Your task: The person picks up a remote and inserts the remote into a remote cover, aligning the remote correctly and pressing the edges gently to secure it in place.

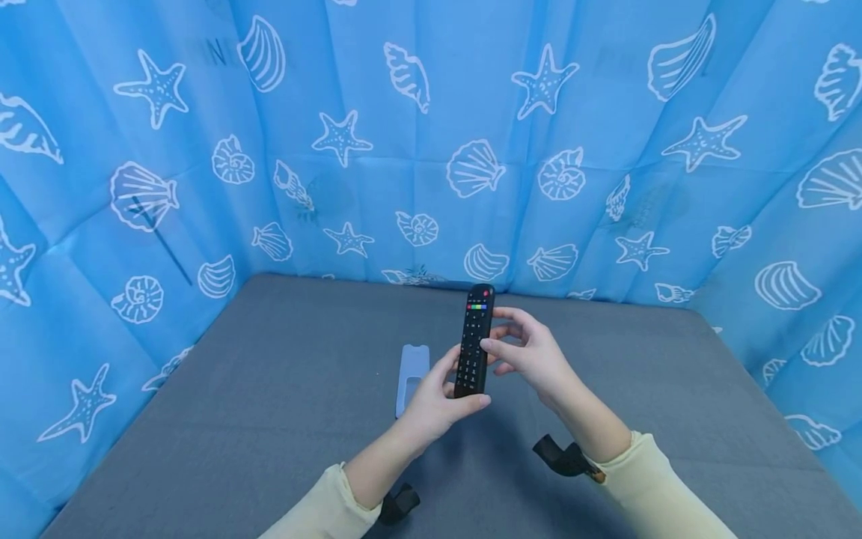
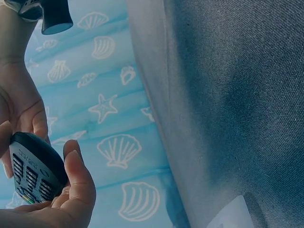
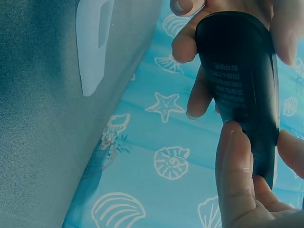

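A black remote control (image 1: 474,340) with rows of buttons is held up over the table, its button face toward the head camera. My left hand (image 1: 434,408) grips its lower end from the left, the thumb at the bottom. On the other side my right hand (image 1: 532,355) pinches the upper half, thumb at the right edge and fingers behind. In the right wrist view the back of the remote (image 3: 235,71) carries small print, and my right fingers (image 3: 236,166) press against it. Left of the remote lies a light blue remote cover (image 1: 413,367) with a cutout, partly hidden by my left hand.
The table is covered in grey cloth (image 1: 303,352). A blue curtain (image 1: 417,135) with white shells and starfish hangs along its back and sides. Black wrist camera mounts (image 1: 566,457) stick out below both forearms, close over the cloth.
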Demonstrator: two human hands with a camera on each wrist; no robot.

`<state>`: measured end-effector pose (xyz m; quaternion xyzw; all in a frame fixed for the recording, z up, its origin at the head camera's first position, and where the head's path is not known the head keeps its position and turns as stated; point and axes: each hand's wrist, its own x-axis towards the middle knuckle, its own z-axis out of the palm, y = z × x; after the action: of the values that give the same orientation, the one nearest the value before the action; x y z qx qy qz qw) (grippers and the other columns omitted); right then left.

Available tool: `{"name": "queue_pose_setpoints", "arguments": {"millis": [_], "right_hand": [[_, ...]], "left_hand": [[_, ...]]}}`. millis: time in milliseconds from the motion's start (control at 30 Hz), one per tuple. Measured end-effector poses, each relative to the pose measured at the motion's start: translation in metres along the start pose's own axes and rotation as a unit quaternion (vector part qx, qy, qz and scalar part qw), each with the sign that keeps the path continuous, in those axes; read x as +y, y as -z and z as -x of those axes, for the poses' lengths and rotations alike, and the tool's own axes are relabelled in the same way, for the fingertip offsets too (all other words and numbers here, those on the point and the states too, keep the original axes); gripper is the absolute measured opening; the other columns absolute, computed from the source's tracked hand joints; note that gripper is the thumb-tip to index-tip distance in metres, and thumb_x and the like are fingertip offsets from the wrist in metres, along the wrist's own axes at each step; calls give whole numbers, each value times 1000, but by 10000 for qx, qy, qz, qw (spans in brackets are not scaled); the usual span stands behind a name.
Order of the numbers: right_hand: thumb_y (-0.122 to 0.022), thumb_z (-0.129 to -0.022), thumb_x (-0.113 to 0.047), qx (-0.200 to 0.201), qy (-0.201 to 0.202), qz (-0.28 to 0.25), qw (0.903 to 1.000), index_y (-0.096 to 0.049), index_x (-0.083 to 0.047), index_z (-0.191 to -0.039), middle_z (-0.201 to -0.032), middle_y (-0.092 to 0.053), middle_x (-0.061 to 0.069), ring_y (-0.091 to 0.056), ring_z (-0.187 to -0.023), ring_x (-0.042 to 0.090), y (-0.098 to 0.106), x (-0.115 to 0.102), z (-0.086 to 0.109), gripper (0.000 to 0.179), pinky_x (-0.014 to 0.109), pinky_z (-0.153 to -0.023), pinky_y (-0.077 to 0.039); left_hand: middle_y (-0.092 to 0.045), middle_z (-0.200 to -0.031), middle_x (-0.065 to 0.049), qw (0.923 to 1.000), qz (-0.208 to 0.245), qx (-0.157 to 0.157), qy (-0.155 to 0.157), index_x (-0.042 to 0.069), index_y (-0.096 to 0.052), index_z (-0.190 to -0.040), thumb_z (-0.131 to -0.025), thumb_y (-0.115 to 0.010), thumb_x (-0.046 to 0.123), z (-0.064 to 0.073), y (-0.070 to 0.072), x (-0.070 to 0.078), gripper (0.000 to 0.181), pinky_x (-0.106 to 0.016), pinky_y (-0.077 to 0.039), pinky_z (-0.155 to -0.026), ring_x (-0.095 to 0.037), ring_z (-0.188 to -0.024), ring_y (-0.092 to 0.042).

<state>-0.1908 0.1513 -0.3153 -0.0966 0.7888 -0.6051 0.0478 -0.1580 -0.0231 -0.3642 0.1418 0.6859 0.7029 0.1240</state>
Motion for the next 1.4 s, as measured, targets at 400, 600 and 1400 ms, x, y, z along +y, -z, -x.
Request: {"name": "queue_pose_setpoints", "arguments": {"millis": [400, 600, 1400], "right_hand": [[-59, -96, -10, -39, 91, 22, 9999, -42, 3, -140, -111, -57, 20, -62, -86, 24, -1, -2, 2, 48, 31, -68, -54], [-61, -96, -12, -167, 181, 154, 9996, -41, 4, -139, -125, -50, 22, -54, -112, 33, 1, -2, 1, 50, 44, -90, -48], [-63, -93, -16, -168, -364, -139, 9991, -20, -2, -150, -125, -56, 24, -53, -112, 33, -2, 2, 0, 72, 50, -95, -41]], "left_hand": [[-47, -125, -12, 9992, 314, -54, 238, 10, -31, -152, -91, -67, 12, 0, 3, 0, 70, -35, -50, -82, -19, -94, -63], [-52, -126, -10, 9966, 581, -289, 515, 10, -32, -152, -92, -65, 15, 1, 4, 1, 68, -36, -52, -80, -20, -95, -66], [-61, -122, -14, 9942, 616, -766, 434, -2, -41, -143, -98, -51, 13, 7, 1, 3, 49, -42, -51, -88, -29, -107, -64]]}}
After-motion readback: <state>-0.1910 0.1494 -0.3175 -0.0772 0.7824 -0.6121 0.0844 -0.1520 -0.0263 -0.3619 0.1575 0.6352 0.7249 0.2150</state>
